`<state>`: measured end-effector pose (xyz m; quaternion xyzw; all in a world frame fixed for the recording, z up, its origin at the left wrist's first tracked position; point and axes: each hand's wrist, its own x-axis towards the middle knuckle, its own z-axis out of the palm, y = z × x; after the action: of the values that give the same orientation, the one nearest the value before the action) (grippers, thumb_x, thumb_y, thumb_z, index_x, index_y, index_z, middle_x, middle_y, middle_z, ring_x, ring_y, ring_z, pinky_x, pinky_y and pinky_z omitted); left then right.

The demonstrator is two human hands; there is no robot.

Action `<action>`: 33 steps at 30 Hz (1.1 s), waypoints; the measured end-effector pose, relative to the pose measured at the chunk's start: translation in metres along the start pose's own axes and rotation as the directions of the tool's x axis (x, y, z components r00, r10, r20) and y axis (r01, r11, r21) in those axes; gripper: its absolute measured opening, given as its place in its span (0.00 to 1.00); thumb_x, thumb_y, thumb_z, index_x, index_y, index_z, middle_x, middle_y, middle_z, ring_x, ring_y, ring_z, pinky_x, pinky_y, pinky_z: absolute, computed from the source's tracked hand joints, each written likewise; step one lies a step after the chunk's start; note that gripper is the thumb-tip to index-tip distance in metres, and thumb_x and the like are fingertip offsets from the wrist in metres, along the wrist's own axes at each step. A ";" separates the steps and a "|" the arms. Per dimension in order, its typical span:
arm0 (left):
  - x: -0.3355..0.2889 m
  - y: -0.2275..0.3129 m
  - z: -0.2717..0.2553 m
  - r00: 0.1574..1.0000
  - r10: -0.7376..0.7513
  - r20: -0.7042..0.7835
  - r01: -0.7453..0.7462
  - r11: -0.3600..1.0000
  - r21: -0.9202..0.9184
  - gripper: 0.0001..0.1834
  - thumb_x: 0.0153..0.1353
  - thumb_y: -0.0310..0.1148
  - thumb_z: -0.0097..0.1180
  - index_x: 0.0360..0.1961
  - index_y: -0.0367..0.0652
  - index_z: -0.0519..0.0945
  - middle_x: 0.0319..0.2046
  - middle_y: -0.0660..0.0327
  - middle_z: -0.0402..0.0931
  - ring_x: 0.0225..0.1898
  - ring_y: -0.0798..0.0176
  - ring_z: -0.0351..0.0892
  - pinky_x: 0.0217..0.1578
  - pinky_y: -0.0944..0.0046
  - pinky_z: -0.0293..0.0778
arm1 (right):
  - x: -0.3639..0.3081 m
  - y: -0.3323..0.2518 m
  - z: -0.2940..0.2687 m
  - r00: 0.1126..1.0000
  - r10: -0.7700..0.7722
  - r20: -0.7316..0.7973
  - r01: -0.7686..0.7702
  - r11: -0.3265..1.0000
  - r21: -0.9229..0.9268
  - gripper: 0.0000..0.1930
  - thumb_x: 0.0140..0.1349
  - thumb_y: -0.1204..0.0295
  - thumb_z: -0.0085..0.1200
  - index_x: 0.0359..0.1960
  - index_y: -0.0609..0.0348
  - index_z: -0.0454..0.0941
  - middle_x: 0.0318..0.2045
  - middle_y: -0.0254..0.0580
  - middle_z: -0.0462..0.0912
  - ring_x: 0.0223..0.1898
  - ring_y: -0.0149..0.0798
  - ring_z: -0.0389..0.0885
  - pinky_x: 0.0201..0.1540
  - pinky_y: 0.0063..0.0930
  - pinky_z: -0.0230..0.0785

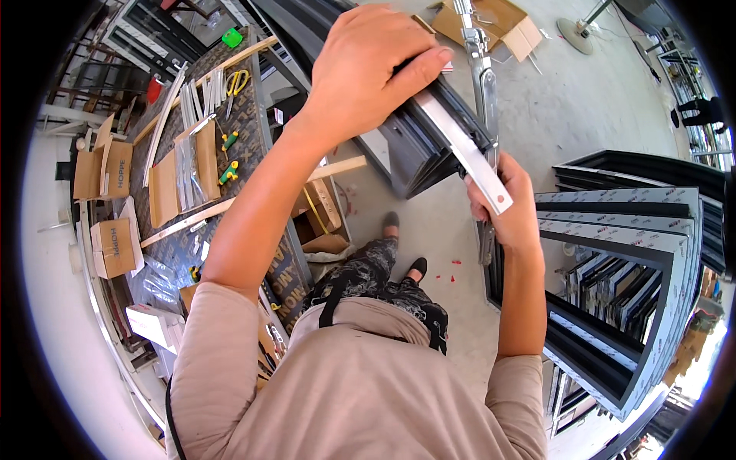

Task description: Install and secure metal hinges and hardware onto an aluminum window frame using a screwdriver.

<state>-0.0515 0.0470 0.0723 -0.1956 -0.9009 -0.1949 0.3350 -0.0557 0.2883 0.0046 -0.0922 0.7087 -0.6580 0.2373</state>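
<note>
A dark window frame section (pixel 418 153) is raised in front of me, with a flat silver metal strip (pixel 464 146) along its edge. My left hand (pixel 368 69) is closed over the upper part of the frame, thumb stretched across the strip; its fingertips are out of sight. Around the strip's lower end, my right hand (pixel 512 203) is closed, with fingers showing on one side and the palm on the other. A jointed metal linkage (pixel 481 65) runs beside the frame, passing close to my right hand.
On the left, a workbench (pixel 253 146) carries yellow-handled scissors (pixel 238 80), green-and-yellow screwdrivers (pixel 229 172), metal strips and an open carton (pixel 165 180). Large film-covered frames (pixel 675 238) stand on the right. A cardboard box (pixel 510 27) lies on the floor ahead.
</note>
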 end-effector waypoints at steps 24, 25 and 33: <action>0.010 -0.002 0.007 0.993 0.089 0.078 -0.056 0.935 -0.351 0.06 0.56 0.31 0.64 0.26 0.42 0.80 0.25 0.65 0.80 0.28 0.63 0.76 0.34 0.64 0.68 | -0.099 -0.050 -0.074 0.973 0.052 -0.226 -0.107 0.965 -0.238 0.21 0.74 0.58 0.38 0.44 0.65 0.78 0.12 0.27 0.66 0.10 0.20 0.57 0.14 0.16 0.47; 0.009 -0.002 0.007 0.994 0.084 0.068 -0.054 0.933 -0.357 0.06 0.56 0.31 0.64 0.26 0.42 0.80 0.25 0.65 0.80 0.28 0.63 0.76 0.34 0.64 0.68 | -0.115 -0.058 -0.077 0.974 0.095 -0.204 -0.149 0.952 -0.267 0.21 0.73 0.57 0.39 0.42 0.65 0.78 0.12 0.28 0.67 0.10 0.20 0.58 0.14 0.16 0.47; 0.012 0.011 0.001 0.991 -0.057 0.124 0.094 0.944 -0.315 0.12 0.59 0.37 0.62 0.24 0.41 0.79 0.17 0.63 0.74 0.19 0.65 0.70 0.30 0.67 0.63 | -0.174 -0.097 -0.083 0.949 0.303 -0.082 -0.310 0.863 -0.399 0.24 0.70 0.53 0.48 0.37 0.68 0.78 0.13 0.28 0.69 0.12 0.18 0.61 0.15 0.14 0.51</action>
<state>-0.0553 0.0594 0.0822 -0.2233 -0.8816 -0.3398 0.2395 0.0400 0.4276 0.1379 -0.0203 0.8374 -0.4508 0.3086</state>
